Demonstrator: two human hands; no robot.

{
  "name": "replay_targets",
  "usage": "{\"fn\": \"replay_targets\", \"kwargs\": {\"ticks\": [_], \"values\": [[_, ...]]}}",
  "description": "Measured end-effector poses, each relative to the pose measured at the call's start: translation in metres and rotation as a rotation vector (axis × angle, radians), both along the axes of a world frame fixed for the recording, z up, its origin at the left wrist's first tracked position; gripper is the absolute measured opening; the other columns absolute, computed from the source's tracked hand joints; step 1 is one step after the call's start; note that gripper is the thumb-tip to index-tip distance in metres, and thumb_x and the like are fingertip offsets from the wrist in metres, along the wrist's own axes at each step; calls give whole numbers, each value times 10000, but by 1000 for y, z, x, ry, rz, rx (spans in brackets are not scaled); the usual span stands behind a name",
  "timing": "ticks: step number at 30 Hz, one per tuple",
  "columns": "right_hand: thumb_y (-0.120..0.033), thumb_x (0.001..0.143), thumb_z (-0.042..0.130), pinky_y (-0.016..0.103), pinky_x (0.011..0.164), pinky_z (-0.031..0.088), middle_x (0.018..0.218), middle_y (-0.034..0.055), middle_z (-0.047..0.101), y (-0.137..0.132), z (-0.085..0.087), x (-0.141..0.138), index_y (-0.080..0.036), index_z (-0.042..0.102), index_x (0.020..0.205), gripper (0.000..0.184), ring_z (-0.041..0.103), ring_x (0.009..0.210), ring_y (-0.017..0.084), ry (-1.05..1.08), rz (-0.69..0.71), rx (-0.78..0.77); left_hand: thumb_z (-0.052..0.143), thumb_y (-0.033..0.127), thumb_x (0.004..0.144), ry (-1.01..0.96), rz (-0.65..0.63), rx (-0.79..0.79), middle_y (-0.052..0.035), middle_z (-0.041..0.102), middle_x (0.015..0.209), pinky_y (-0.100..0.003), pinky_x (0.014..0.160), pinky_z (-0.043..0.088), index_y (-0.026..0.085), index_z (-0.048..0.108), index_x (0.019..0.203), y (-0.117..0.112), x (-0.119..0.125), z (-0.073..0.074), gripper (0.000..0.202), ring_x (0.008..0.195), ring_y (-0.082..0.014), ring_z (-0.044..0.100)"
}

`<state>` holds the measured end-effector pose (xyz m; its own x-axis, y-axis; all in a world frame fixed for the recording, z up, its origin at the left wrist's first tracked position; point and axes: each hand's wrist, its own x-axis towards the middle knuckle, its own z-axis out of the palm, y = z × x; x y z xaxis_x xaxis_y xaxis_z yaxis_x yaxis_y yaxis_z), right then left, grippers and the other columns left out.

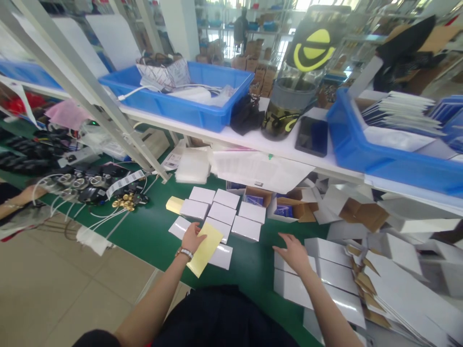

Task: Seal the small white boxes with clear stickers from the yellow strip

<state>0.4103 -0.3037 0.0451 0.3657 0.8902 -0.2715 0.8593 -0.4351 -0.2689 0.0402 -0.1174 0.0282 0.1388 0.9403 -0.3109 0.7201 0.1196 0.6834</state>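
My left hand [193,237] holds a yellow sheet [205,249] over the near edge of a block of several small closed white boxes [226,213] on the green mat [152,233]. A wristwatch sits on that wrist. My right hand [293,250] reaches out flat with fingers spread, resting at the left edge of a pile of flattened white cartons [327,270]; it holds nothing. A second yellow sheet [174,204] lies at the left end of the block of boxes.
Open brown-lined cartons [292,205] stand behind the boxes. A white shelf [253,140] above carries two blue bins [181,103], a dark jar [289,103] and a phone [312,136]. Cables and parts [90,185] lie at the left, where another person's arm [14,202] rests.
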Motion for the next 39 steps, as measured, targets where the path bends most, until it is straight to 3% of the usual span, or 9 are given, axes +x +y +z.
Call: {"fn": "replay_targets", "kwargs": {"ticks": [5, 9, 17, 22, 26, 29, 32, 35, 39], "values": [[-466, 821, 605, 542, 975, 449, 1553, 104, 378, -87, -17, 38, -277, 310, 1518, 780, 380, 1385, 347, -60, 4, -192, 705, 251, 658, -104, 26, -75, 12, 624, 708, -318, 670, 490, 188, 586, 933, -5, 1, 2, 307, 691, -200, 620], [-482, 884, 524, 532, 1014, 430, 1553, 91, 387, -102, -30, 36, -281, 344, 1504, 677, 306, 1430, 328, -98, -16, -104, 690, 361, 652, -238, -3, -152, 22, 616, 648, -288, 621, 470, 189, 596, 805, -13, 4, 13, 249, 641, -179, 601], [-455, 889, 575, 463, 972, 465, 1445, 90, 516, -66, -25, 17, -301, 391, 1486, 644, 451, 1316, 320, -60, 54, -48, 691, 558, 662, -403, 5, -191, -30, 686, 736, -284, 630, 475, 175, 670, 737, -34, 15, 48, 391, 707, -200, 618], [-307, 851, 653, 461, 981, 440, 1439, 64, 533, -39, -12, -41, -333, 457, 1439, 620, 440, 1330, 310, 61, 275, -33, 766, 514, 642, -556, 55, -221, -15, 672, 713, -263, 610, 461, 174, 663, 696, -47, 26, 78, 359, 675, -177, 596], [-225, 814, 676, 496, 976, 433, 1382, 106, 573, -17, -2, -87, -275, 543, 1369, 573, 484, 1282, 348, 115, 212, 43, 755, 515, 683, -639, 31, -326, -18, 689, 723, -268, 603, 468, 174, 664, 727, -59, 33, 106, 356, 650, -172, 601], [-230, 892, 571, 469, 937, 461, 1204, 130, 647, 3, 24, -107, -204, 644, 1208, 325, 598, 1108, 306, 255, 56, 280, 732, 527, 699, -615, -16, -301, -15, 682, 712, -278, 619, 479, 179, 668, 740, -66, 35, 119, 356, 663, -183, 609], [-305, 944, 517, 366, 829, 506, 1048, 91, 643, 25, 67, -121, -204, 645, 1156, 268, 626, 938, 226, 512, -28, 594, 689, 534, 716, -487, -114, -199, -12, 657, 691, -280, 625, 469, 188, 655, 714, -70, 37, 124, 348, 673, -185, 589], [-284, 907, 580, 322, 754, 504, 994, 52, 627, 44, 100, -136, -237, 669, 1107, 224, 612, 879, 197, 669, 71, 650, 658, 524, 727, -397, -206, -112, -3, 614, 669, -280, 637, 450, 196, 626, 664, -73, 40, 123, 336, 659, -171, 540], [-207, 876, 600, 318, 706, 487, 831, 25, 618, 54, 102, -152, -224, 698, 878, 100, 593, 781, 187, 657, 73, 626, 642, 502, 749, -382, -283, -84, 2, 580, 663, -277, 630, 415, 199, 636, 660, -75, 42, 118, 316, 639, -159, 488]]}}
